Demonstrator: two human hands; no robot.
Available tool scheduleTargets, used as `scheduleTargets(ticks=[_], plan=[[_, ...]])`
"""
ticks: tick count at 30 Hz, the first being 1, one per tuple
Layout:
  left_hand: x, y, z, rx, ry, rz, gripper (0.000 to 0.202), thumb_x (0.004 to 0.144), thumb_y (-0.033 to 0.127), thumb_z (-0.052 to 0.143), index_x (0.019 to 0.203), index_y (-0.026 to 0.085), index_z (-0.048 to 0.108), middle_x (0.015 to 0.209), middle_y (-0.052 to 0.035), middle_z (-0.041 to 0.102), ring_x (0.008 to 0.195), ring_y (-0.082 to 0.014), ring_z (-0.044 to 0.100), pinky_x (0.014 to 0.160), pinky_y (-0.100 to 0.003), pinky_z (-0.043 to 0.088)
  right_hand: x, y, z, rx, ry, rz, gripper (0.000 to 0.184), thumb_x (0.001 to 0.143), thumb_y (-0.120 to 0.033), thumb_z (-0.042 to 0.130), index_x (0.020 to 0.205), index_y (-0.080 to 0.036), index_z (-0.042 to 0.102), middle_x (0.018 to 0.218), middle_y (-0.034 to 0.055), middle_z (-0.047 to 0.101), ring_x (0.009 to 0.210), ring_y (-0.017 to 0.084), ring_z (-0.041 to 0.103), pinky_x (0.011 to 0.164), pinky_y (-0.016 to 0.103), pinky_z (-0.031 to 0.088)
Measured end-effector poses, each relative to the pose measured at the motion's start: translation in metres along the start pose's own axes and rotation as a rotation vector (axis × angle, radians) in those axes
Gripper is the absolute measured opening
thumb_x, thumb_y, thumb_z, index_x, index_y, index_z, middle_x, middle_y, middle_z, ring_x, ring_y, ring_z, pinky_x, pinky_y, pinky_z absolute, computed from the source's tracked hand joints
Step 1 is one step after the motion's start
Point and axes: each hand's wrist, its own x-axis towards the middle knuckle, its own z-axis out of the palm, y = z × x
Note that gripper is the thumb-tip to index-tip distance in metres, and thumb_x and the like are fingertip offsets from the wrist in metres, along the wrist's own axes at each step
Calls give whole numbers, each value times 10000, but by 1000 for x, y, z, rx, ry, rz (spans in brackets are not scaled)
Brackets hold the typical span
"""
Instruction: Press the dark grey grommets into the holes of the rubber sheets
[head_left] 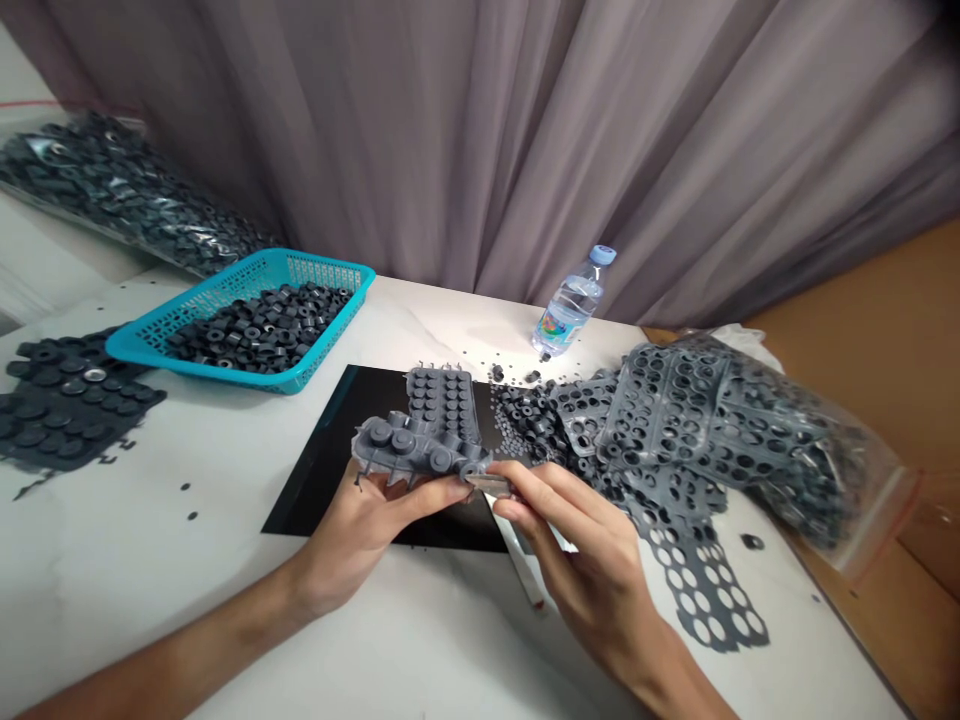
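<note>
My left hand (352, 530) is closed on a dark grey moulded rubber sheet (409, 450) with round raised knobs, thumb along its near edge. At the sheet's right end, my right hand (577, 520) pinches a small flat grey piece (489, 484); whether it is a tool or a flap of the sheet I cannot tell. Just behind the held sheet is another knobbed sheet (441, 390), over a black mat (315, 490). A thin white stick-like object (523, 570) lies under my right hand, partly hidden.
A blue basket (300, 375) holds many dark rubber rings. A bag of similar parts (127, 195) stands behind it, with knobbed sheets (67, 420) at left. A water bottle (574, 305), loose rings (532, 415), punched-out sheets (705, 580) and a plastic bag (817, 480) occupy the right.
</note>
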Motion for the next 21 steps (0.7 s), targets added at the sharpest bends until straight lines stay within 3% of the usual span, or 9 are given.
scheduleTargets(ticks=[13, 21], plan=[[1, 1, 2, -10, 12, -20, 224, 856, 267, 825, 1062, 209, 760, 1180, -41, 779, 1129, -211, 680, 1082, -350, 487, 0, 0, -3, 27, 13, 12, 408, 985, -15, 584, 1345, -206, 599, 1099, 87, 711, 827, 166, 624, 712, 310, 506], [1, -3, -1, -5, -3, -21, 231, 870, 261, 809, 1089, 210, 754, 1169, -47, 779, 1104, -214, 688, 1070, -357, 499, -2, 4, -1, -1, -12, 10, 382, 999, -65, 597, 1361, -187, 594, 1033, 95, 698, 831, 179, 631, 712, 314, 513]])
